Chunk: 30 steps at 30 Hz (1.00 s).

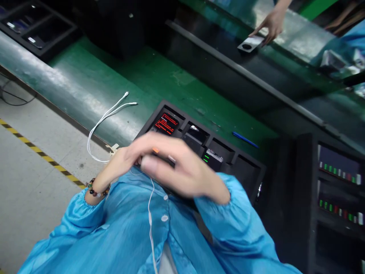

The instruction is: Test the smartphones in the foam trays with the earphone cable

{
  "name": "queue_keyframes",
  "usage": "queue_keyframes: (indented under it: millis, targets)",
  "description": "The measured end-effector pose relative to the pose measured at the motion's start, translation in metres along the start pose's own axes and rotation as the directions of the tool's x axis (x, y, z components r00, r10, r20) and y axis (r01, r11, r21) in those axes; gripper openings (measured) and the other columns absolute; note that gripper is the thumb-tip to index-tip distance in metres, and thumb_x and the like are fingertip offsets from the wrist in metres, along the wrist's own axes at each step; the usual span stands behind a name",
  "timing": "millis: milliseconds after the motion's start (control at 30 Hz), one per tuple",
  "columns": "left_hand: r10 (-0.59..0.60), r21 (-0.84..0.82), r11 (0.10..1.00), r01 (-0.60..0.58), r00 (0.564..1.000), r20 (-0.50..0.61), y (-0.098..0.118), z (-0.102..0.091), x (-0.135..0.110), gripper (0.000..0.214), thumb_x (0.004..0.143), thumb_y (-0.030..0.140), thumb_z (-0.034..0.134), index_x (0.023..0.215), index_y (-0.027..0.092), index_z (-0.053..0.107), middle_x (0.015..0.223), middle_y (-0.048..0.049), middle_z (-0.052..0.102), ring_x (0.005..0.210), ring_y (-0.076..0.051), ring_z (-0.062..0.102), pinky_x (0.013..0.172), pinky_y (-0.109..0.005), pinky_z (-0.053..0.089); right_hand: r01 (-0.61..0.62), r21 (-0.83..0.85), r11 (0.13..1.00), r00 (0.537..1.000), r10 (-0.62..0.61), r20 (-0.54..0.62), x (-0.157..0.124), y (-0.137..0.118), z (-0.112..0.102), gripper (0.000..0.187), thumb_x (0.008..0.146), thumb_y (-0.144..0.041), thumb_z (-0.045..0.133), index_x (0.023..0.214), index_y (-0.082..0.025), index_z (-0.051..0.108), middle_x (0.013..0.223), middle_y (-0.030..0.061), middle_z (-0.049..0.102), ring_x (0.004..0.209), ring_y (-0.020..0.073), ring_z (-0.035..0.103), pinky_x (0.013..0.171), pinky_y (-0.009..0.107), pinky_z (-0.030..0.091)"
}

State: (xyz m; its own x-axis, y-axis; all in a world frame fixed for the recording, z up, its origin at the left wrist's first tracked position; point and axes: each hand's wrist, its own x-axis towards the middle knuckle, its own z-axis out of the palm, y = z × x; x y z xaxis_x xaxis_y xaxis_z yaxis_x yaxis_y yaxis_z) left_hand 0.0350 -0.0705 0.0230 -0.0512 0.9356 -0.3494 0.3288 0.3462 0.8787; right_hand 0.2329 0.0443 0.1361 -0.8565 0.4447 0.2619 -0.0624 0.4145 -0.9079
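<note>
My two hands meet over the near edge of a black compartment tray [245,167], both smeared by motion. My left hand [121,161], a bead bracelet on its wrist, lies partly under the right one with its fingers hidden. My right hand [176,167] reaches leftward, fingers and thumb closed around a small dark object [159,155] with an orange spot that I cannot name. In the tray stand phones, one showing a screen with red text [166,123], another with green marks [210,158]. A thin white cord [150,220] hangs down my blue smock.
Two white cables [110,113] and a blue pen [245,139] lie on the green bench. Beyond a dark conveyor, another person's hand [270,24] rests on a silver device [251,42]. A rack of lit screens [339,167] stands right; another black tray [37,26] is far left.
</note>
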Motion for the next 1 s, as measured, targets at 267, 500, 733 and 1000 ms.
queue_keyframes:
  millis: [267, 500, 733, 1000]
  targets:
    - [0.063, 0.120, 0.991, -0.055, 0.996, -0.064, 0.005, 0.007, -0.002, 0.044, 0.110, 0.045, 0.047, 0.082, 0.022, 0.071, 0.075, -0.0036, 0.079, 0.067, -0.020, 0.071, 0.069, -0.031, 0.049, -0.455, -0.675, 0.581, 0.883, 0.391, -0.260, 0.004, 0.117, -0.038, 0.056, 0.118, -0.054, 0.033, 0.147, -0.019, 0.065, 0.142, 0.0210, 0.071, 0.133, 0.0381, 0.065, 0.118, 0.059, 0.047]
    - [0.009, -0.185, 0.983, -0.009, 1.000, -0.002, -0.003, 0.035, -0.009, 0.041, 0.111, 0.047, 0.044, 0.088, 0.022, 0.067, 0.076, -0.0066, 0.081, 0.067, -0.021, 0.074, 0.067, -0.031, 0.056, -0.444, -0.625, 0.641, 0.892, 0.384, -0.240, 0.000, 0.117, -0.030, 0.056, 0.112, -0.061, 0.049, 0.150, -0.023, 0.062, 0.137, 0.0171, 0.072, 0.127, 0.0374, 0.065, 0.116, 0.057, 0.047]
    - [0.058, 0.220, 0.973, -0.072, 0.996, 0.067, 0.009, 0.009, -0.011, 0.048, 0.113, 0.048, 0.042, 0.089, 0.021, 0.073, 0.088, -0.0114, 0.082, 0.082, -0.028, 0.077, 0.085, -0.040, 0.059, -0.410, -0.619, 0.669, 0.897, 0.417, -0.143, -0.007, 0.115, -0.035, 0.082, 0.101, -0.067, 0.065, 0.165, -0.019, 0.046, 0.154, 0.0226, 0.065, 0.144, 0.0432, 0.059, 0.123, 0.063, 0.040]
    - [0.444, -0.029, 0.875, -0.483, 0.777, 0.447, 0.125, -0.050, -0.065, 0.042, 0.094, 0.066, 0.077, 0.134, 0.057, 0.080, 0.122, 0.0002, 0.084, 0.119, -0.030, 0.078, 0.097, -0.042, 0.066, -0.368, -0.685, 0.629, 0.899, 0.429, -0.089, -0.016, 0.114, -0.025, 0.105, 0.092, -0.076, 0.077, 0.172, -0.020, 0.038, 0.170, 0.0292, 0.049, 0.160, 0.0480, 0.045, 0.129, 0.072, 0.029]
